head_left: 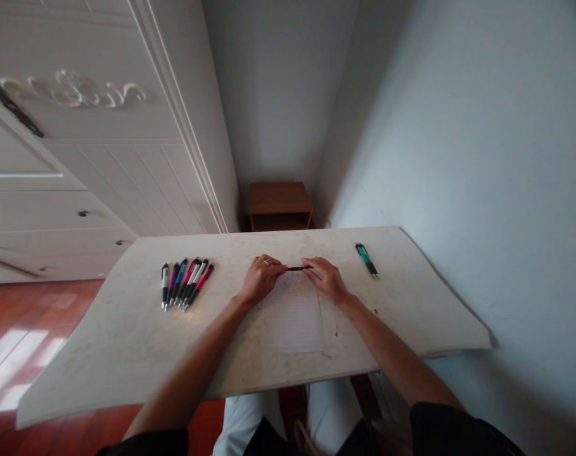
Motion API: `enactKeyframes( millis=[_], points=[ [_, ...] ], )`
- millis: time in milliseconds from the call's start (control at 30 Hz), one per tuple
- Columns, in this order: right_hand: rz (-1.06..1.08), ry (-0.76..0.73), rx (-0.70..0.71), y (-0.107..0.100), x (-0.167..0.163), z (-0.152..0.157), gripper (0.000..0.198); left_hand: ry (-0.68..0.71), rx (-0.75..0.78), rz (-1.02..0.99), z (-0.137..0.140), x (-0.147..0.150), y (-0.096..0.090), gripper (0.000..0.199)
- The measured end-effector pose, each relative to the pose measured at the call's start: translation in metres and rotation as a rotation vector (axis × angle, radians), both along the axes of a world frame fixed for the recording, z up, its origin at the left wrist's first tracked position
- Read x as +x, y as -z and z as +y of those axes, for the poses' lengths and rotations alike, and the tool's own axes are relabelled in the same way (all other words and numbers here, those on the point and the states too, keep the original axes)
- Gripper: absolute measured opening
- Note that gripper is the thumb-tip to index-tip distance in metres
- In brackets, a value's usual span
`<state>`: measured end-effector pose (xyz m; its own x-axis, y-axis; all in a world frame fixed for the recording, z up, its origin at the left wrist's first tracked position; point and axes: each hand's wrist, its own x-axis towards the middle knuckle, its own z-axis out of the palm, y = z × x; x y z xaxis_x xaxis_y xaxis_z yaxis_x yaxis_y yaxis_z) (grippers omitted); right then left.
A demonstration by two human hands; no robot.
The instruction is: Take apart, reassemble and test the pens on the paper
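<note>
Between my two hands a pen [295, 269] with a black grip and a bit of red or pink lies crosswise, just above the top of a lined sheet of paper [294, 320]. My left hand [262, 277] pinches its left end, and a ring shows on one finger. The right end is pinched by my right hand [326, 278]. Both tips of the pen are hidden by my fingers. To the right, a green and black pen [366, 259] lies on the table. Left of my hands, several pens [185, 283] in white, purple, blue and pink lie side by side.
The white table [121, 354] has dark specks and stains. A wall [497, 190] runs along its right side. Beyond the far edge stands a small brown wooden cabinet [281, 197]. A white wardrobe [126, 177] with drawers is at the left.
</note>
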<state>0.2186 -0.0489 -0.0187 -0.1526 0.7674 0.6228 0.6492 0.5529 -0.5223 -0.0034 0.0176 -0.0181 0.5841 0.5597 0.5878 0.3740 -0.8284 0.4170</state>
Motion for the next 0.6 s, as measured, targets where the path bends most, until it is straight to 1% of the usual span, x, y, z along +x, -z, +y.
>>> enactKeyframes(
  millis=[200,367,500,600],
  points=[
    [0.042,0.006,-0.035,0.0003,-0.0027,-0.0008,0.027,0.016,-0.018,-0.026,0.0015,0.0007,0.004,0.015],
    [0.163,0.002,-0.081,0.0046,-0.0053,-0.0004,0.026,0.035,-0.03,-0.089,0.0039,0.001,0.0085,0.013],
    [0.348,-0.022,-0.196,0.0093,-0.0066,0.0004,0.031,0.023,-0.126,-0.127,0.0016,0.0015,0.0073,0.014],
    [0.479,-0.046,-0.292,0.0093,-0.0071,0.0001,0.037,0.013,-0.225,-0.176,-0.0017,0.0025,0.0062,0.022]
  ],
)
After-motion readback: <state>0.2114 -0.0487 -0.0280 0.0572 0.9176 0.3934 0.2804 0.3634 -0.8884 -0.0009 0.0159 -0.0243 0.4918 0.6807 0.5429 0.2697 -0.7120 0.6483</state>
